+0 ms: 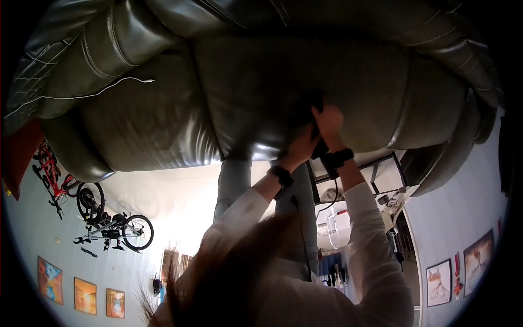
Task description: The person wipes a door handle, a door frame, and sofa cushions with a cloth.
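My left hand (pixel 303 146) reaches up to the edge of a dark leather sofa (pixel 327 65), its fingers closed around part of a black item (pixel 320 147). Just right of it and a little higher, my right hand (pixel 329 121) is closed at the same dark item, which blends into the sofa's shadow. Its shape cannot be made out. Both wrists wear black bands. A dark cable (pixel 333 193) hangs near the right wrist.
A white cable (pixel 81 97) lies on the sofa at the left. Two bicycles (pixel 111 231) appear at the left, near framed pictures (pixel 85 296). A white table (pixel 384 210) with items stands at the right. My legs (pixel 234 188) are below the sofa edge; hair covers part of the view.
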Tool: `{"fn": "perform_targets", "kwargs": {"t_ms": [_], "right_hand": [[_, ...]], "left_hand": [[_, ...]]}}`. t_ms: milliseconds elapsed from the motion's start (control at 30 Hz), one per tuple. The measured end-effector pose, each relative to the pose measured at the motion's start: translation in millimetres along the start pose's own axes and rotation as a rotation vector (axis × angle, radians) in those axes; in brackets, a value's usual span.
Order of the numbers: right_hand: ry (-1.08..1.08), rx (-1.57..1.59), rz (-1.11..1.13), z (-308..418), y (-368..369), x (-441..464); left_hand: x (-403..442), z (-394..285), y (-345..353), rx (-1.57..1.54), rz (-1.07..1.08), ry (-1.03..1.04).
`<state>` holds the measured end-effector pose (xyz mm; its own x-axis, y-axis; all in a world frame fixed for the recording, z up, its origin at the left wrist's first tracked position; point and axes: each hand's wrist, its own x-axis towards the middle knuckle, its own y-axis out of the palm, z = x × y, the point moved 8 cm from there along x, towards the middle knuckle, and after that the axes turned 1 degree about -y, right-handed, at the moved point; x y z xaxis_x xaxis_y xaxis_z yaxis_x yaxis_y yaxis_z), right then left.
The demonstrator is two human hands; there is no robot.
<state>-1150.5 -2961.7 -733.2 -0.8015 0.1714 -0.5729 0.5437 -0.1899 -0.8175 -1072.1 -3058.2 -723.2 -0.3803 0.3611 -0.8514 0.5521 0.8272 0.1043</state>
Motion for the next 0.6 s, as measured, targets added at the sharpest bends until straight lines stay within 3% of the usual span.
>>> {"fn": "perform_targets", "kwargs": {"t_ms": [200, 300, 400, 533, 600], "right_hand": [[0.095, 0.104, -0.072, -6.6, -41.8, 37.7], [-0.154, 0.058, -0.145, 22.5, -33.5, 20.4], [-0.133, 0.100, 0.074, 27.7, -13.8, -6.4], [-0.154, 0.040, 0.148, -1.5, 5.5, -23.2], [-0.130, 0.003, 0.136, -25.8, 0.8, -17.0]], "left_hand": [[28.6, -20.0, 8.1, -0.091, -0.111, 0.125], [30.2, 1.3, 10.7, -0.184, -0.191, 0.207], [3.7, 9.9, 12.0, -0.129, -0.232, 0.278], [-10.2, 0.0, 31.5, -0.128, -0.260, 0.477], [9.2, 3.9, 53.8, -0.170, -0.108, 0.290]]}}
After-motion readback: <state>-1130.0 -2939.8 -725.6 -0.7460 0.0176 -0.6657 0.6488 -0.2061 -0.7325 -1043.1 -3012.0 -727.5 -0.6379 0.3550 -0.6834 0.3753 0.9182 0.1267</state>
